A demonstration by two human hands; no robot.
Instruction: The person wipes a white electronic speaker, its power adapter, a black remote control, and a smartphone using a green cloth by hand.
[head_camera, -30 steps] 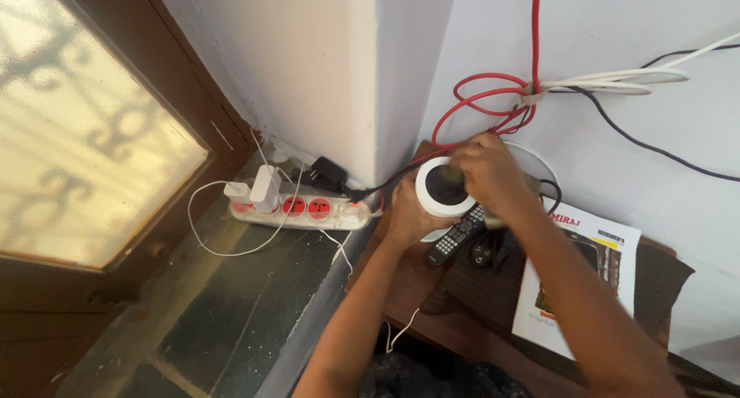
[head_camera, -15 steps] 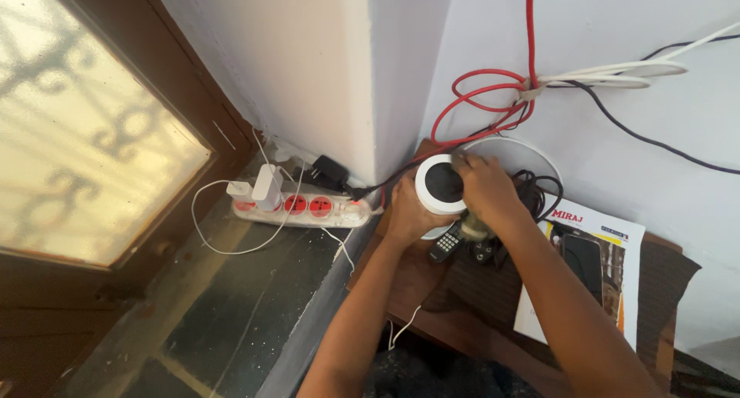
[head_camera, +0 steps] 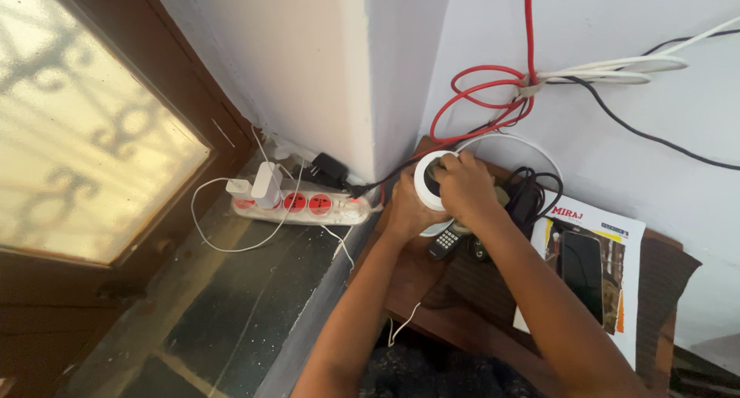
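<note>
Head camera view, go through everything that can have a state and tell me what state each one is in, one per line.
Left hand: wrapped around the white round device.
Right hand: on top of the device, covering its dark centre.
White round device: held upright between both hands.
Power strip: two white adapters plugged in, red sockets free.
Red cable: coiled, tied against the wall.
Remote control: lying on the table, partly hidden.

My right hand point(head_camera: 462, 188) has slid left across the white round device point(head_camera: 426, 183), so it now covers most of the dark top that showed a moment ago; only the left rim and a sliver of the dark middle remain visible. My fingers point(head_camera: 443, 164) curl over its upper edge. The device has tipped a little toward my left hand point(head_camera: 405, 207). The black remote point(head_camera: 445, 242) is more hidden under my wrist, and the dark phone point(head_camera: 581, 265) on the booklet point(head_camera: 609, 236) has come into clearer view.
</note>
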